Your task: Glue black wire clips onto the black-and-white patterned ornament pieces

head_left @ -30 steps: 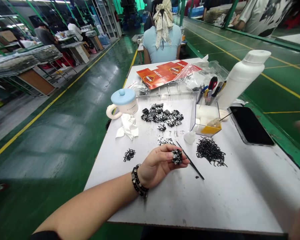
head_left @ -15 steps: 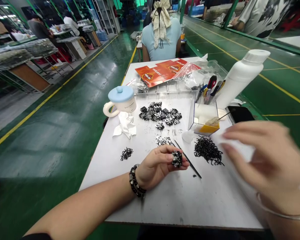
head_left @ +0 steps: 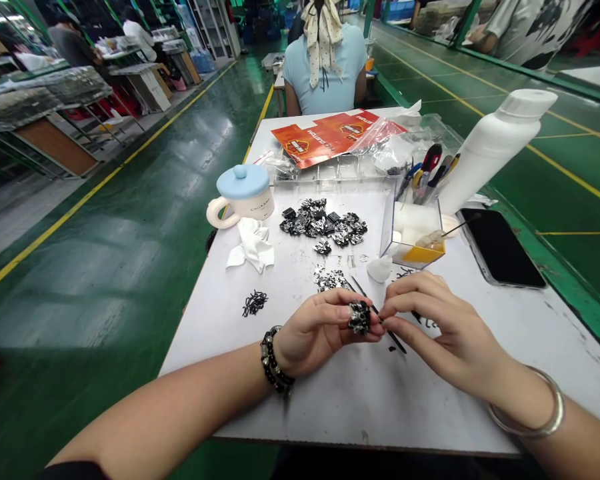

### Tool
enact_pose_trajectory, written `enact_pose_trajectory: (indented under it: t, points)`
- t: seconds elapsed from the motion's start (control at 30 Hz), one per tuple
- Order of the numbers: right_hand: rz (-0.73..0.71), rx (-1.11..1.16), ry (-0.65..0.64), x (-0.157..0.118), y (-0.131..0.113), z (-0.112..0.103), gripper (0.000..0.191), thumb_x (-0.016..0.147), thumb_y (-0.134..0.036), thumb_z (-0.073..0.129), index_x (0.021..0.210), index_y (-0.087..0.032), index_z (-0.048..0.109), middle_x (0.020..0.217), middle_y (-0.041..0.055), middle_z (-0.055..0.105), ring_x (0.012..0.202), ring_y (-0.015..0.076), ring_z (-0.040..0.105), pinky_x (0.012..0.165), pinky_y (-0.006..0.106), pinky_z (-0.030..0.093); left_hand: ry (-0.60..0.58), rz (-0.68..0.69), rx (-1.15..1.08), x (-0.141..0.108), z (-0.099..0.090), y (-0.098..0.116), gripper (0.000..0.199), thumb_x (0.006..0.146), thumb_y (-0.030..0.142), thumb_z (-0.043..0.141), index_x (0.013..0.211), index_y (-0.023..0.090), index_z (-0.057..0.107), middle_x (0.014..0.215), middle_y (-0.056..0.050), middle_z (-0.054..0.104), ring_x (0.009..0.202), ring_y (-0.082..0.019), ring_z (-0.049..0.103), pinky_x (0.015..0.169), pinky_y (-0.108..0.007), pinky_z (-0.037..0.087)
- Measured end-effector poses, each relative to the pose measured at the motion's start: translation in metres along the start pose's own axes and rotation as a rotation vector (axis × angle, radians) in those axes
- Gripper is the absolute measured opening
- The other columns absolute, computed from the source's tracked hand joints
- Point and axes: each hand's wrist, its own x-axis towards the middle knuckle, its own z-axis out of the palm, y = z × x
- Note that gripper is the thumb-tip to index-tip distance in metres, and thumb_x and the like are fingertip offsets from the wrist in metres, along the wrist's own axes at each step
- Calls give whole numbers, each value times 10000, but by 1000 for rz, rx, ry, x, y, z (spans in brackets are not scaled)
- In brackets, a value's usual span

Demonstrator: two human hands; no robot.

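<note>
A small black-and-silver metal part (head_left: 359,317) is pinched between the thumb and fingers of my left hand (head_left: 320,328), above the white table. Close to its right side, my right hand (head_left: 437,327) has thumb and forefinger pressed together; whatever is between those fingertips is too small to make out. A thin black stick (head_left: 398,343) lies on the table beneath both hands. Behind my right hand, a pile of short black curved pieces (head_left: 405,272) is mostly hidden. Small silver pieces (head_left: 330,279) lie just beyond my left hand.
Further back lies a heap of black-and-silver parts (head_left: 323,221). Left of it stand a lidded mug (head_left: 245,193), a crumpled tissue (head_left: 253,247) and a small black pile (head_left: 255,303). On the right are a clear tool box (head_left: 413,233), white bottle (head_left: 497,150) and phone (head_left: 505,247).
My right hand has swept left from the right side, bringing its fingertips beside the part in my left hand. It now covers much of the black pile and uncovers the phone. My left hand stays put.
</note>
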Motion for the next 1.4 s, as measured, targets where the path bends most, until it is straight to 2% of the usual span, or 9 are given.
enact_pose_trajectory:
  t: [0.17, 0.33, 0.4, 0.47, 0.57, 0.63, 0.8, 1.03, 1.4]
  points:
    - [96, 93, -76, 1, 0, 2, 72, 908, -168, 514, 910, -216, 567, 898, 28, 549, 859, 171, 495, 751, 356, 363, 3, -13, 15, -1, -1, 0, 265, 673, 217, 731, 894, 91, 656, 824, -88, 709, 777, -196, 691, 791, -320, 523]
    - [-17, -71, -134, 1, 1, 4, 90, 913, -133, 448, 928, -181, 524, 902, 46, 553, 824, 178, 459, 736, 377, 337, 11, -22, 21, 0, -2, -1, 273, 684, 227, 728, 910, 89, 660, 826, -90, 711, 762, -189, 690, 779, -304, 526]
    - [-74, -158, -101, 2, 3, 3, 89, 900, -114, 442, 922, -164, 513, 903, 59, 551, 814, 182, 456, 722, 381, 336, 2, -29, 17, 0, -2, -1, 278, 680, 229, 732, 909, 89, 662, 823, -94, 712, 759, -190, 690, 766, -300, 533]
    - [-106, -213, -8, 2, 4, 1, 74, 880, -98, 460, 899, -152, 506, 888, 64, 540, 804, 180, 461, 710, 380, 342, -8, -30, 14, 0, -1, -1, 275, 684, 227, 731, 911, 87, 664, 834, -99, 712, 758, -190, 692, 754, -296, 541]
    - [-113, -157, 165, 2, 1, -1, 93, 845, -55, 480, 876, -141, 499, 860, 62, 510, 799, 167, 470, 699, 356, 383, -20, -36, 20, 0, -1, -2, 264, 700, 217, 719, 919, 80, 667, 852, -110, 716, 766, -193, 697, 752, -299, 553]
    - [-102, -84, 228, 2, -3, 1, 123, 833, -27, 478, 881, -139, 498, 854, 60, 498, 808, 161, 477, 697, 333, 411, -28, -43, 25, 0, -1, -3, 257, 707, 207, 715, 923, 77, 666, 863, -114, 718, 785, -198, 700, 762, -307, 559]
    - [-55, -27, 224, 2, -11, 12, 131, 841, -36, 482, 877, -160, 504, 835, 50, 496, 805, 162, 485, 686, 319, 428, -48, -61, 52, -2, 0, -8, 233, 726, 195, 715, 927, 96, 651, 843, -103, 720, 813, -198, 703, 781, -315, 558]
    - [-59, -15, 193, 0, -11, 16, 138, 839, -47, 478, 904, -163, 514, 822, 56, 490, 788, 172, 483, 667, 324, 441, -24, -102, 45, -3, 1, -12, 212, 717, 180, 733, 900, 96, 667, 768, -72, 711, 722, -164, 699, 759, -305, 561]
    - [-291, -304, 244, -4, -8, 12, 202, 801, -45, 560, 978, -139, 534, 805, 52, 497, 691, 162, 457, 611, 360, 401, -15, -127, 97, -4, 2, -9, 231, 704, 199, 754, 904, 109, 683, 765, -60, 710, 704, -163, 692, 722, -291, 532]
